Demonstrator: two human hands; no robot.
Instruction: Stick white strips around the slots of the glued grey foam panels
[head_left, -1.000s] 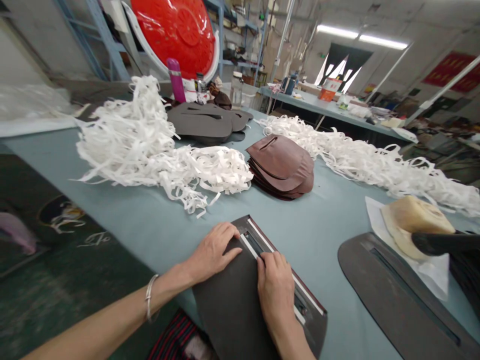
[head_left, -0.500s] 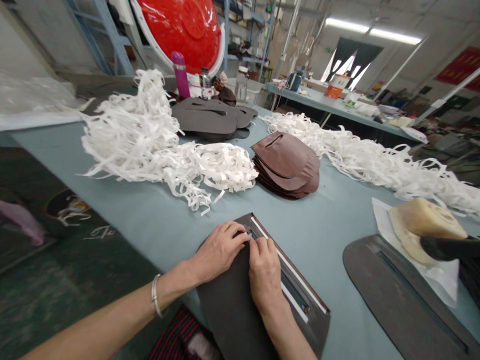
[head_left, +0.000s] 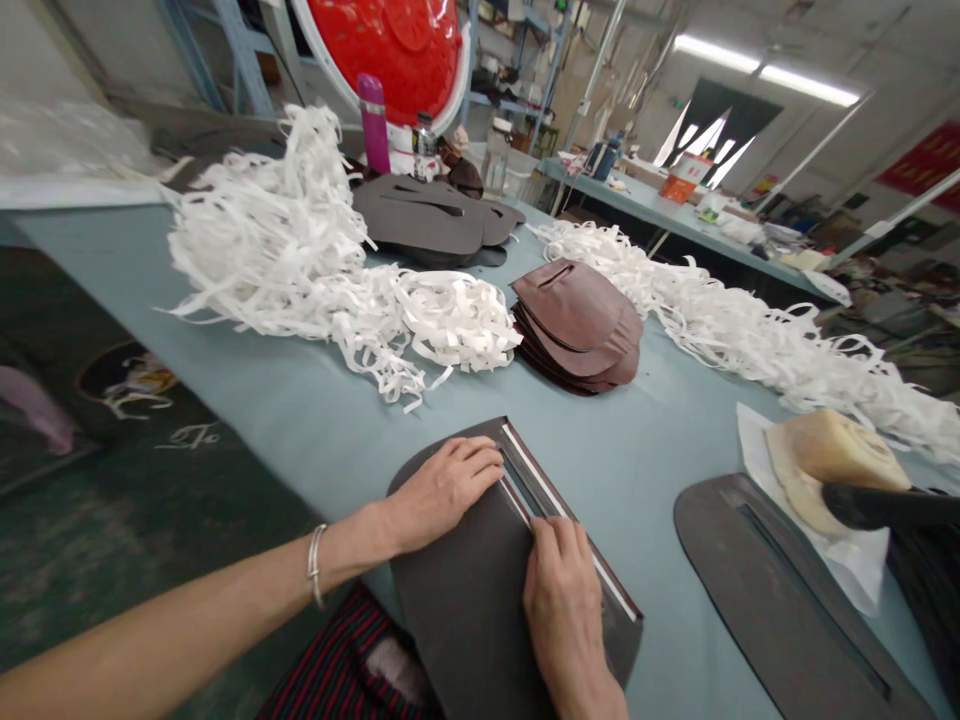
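Note:
A dark grey leather-like piece (head_left: 472, 590) with a long slot edged by white tape strips (head_left: 559, 520) lies at the near edge of the blue-grey table (head_left: 300, 420). My left hand (head_left: 442, 487) lies flat on the piece's upper left part, fingers stretched toward the slot's far end. My right hand (head_left: 564, 595) presses on the piece beside the slot, fingertips curled at a white strip, nearer to me than the left hand.
A stack of brown cut pieces (head_left: 579, 320) sits mid-table, between two heaps of white paper strips (head_left: 322, 270) (head_left: 750, 330). Dark grey pieces (head_left: 427, 215) lie further back. Another slotted dark piece (head_left: 780, 590) and a tan lump on paper (head_left: 825, 460) are at right.
My right hand slid back along the slot toward me after meeting the left hand at the slot's far end. My left hand stayed on the piece, fingers flatter now.

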